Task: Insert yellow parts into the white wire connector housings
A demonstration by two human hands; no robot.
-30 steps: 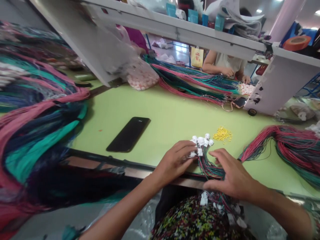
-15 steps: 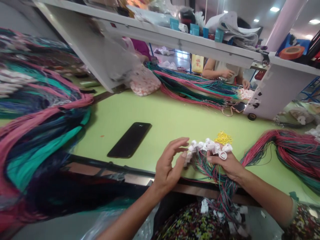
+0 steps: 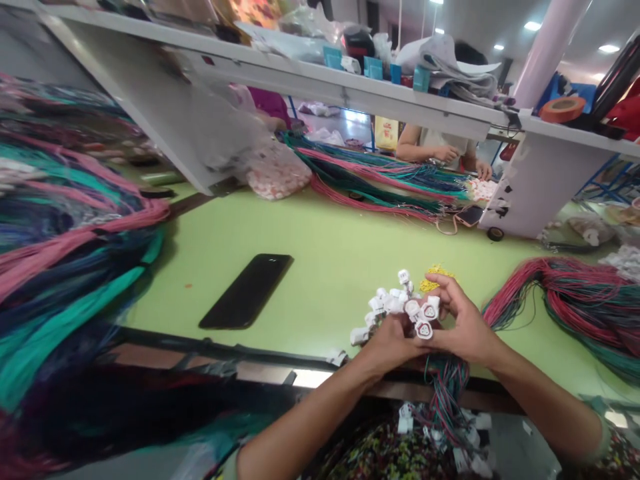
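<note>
My left hand (image 3: 393, 343) is closed around a bundle of thin red, green and dark wires (image 3: 450, 387), just beneath their white plastic connectors (image 3: 385, 303). Its fingertips are hidden behind the connectors. My right hand (image 3: 465, 320) is at the right of the cluster, thumb and fingers spread apart, with the thumb close to the nearest round-faced connector (image 3: 424, 329). Behind the right fingers lies a small heap of yellow pieces (image 3: 436, 275), partly covered. The wires hang over the table edge toward my lap, where more white connectors (image 3: 406, 419) dangle.
A black phone (image 3: 247, 291) lies on the green table (image 3: 320, 240). Thick wire bundles rest at the left (image 3: 75, 233) and right (image 3: 575, 293). A shelf (image 3: 325, 83) spans the back, with a bag of small parts (image 3: 277, 177) beneath. Beyond it, another person's hands (image 3: 480, 169) handle wires.
My left hand has moved right and closed around the wires below the connectors. My right hand has let go and spread its fingers. The view has shifted slightly.
</note>
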